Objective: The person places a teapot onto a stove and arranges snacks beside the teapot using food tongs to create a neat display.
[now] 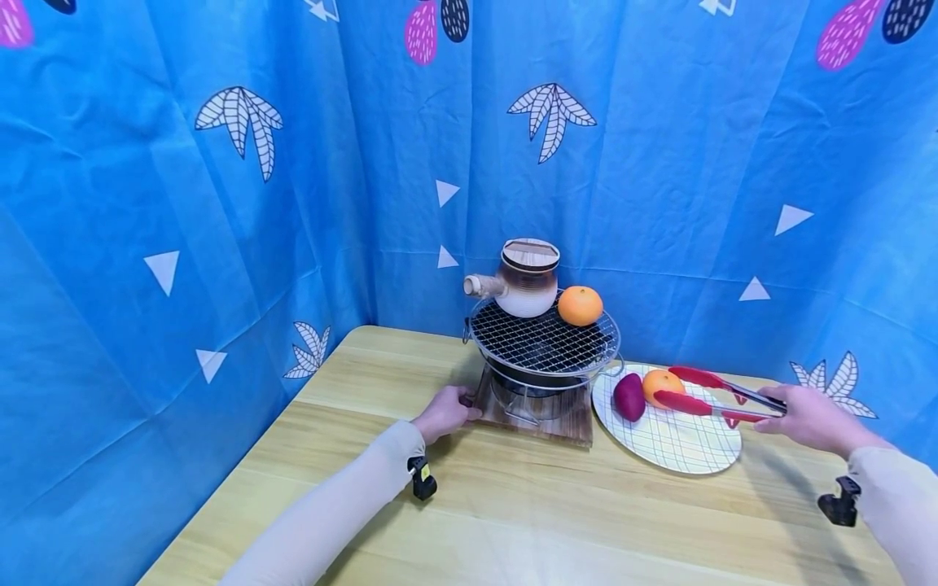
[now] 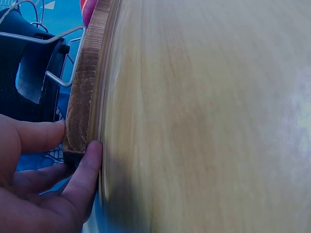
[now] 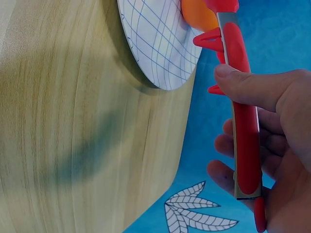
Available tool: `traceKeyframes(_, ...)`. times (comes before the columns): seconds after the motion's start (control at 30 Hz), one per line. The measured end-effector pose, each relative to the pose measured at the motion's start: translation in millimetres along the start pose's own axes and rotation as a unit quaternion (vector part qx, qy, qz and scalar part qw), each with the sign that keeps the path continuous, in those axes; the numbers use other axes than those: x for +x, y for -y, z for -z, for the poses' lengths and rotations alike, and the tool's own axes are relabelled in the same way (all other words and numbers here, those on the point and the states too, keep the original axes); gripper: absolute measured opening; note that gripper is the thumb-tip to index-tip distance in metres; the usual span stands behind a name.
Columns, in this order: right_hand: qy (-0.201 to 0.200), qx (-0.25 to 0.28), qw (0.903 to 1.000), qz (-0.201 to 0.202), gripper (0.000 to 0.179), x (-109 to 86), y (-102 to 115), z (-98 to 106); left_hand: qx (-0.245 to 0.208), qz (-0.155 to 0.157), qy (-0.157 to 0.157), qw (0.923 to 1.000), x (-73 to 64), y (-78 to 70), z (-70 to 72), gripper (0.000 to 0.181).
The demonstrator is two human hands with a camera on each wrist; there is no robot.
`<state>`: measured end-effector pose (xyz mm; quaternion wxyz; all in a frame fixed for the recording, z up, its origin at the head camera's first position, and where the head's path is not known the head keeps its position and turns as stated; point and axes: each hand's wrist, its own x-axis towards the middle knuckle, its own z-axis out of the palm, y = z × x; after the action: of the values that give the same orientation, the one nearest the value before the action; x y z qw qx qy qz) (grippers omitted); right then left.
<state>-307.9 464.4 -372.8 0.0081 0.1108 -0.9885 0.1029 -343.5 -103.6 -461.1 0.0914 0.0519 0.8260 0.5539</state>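
At the left corner of a wooden board (image 1: 567, 430), my left hand (image 1: 445, 413) pinches the edge; the left wrist view shows the thumb (image 2: 41, 136) on top and a finger along the side. On the board stands a round stove with a wire grill (image 1: 538, 338). A side-handled pot (image 1: 528, 297) with a wooden lid and an orange (image 1: 580, 306) sit on that grill. My right hand (image 1: 817, 419) holds red-tipped tongs (image 1: 696, 404), whose tips lie either side of another orange (image 1: 662, 387) on a checked plate (image 1: 689, 460). Whether they touch it I cannot tell.
Beside the orange on the plate lies a dark purple oval fruit or vegetable (image 1: 629, 397). The plate is close to the stove's right side. Behind the light wooden table (image 1: 476, 513) hangs a blue patterned curtain (image 1: 659, 187), which also runs along the left.
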Motion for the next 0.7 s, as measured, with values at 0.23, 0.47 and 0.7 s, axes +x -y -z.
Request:
traceKeyframes(0.23, -0.003, 0.004, 1.0, 0.002, 0.083, 0.0, -0.3, 1.0, -0.003, 0.001, 0.003, 1.0, 0.8, 0.1, -0.6, 0.056)
traceKeyframes(0.47, -0.006, 0.003, 0.9999, 0.011, 0.08, -1.1, -1.7, 1.0, 0.016, 0.009, -0.001, 0.9998, 1.1, 1.0, -0.6, 0.057)
traceKeyframes(0.7, -0.001, 0.004, 1.0, 0.001, 0.081, -4.0, -4.8, 4.5, -0.004, 0.009, 0.005, 0.9999, 0.5, 0.4, -0.1, 0.057)
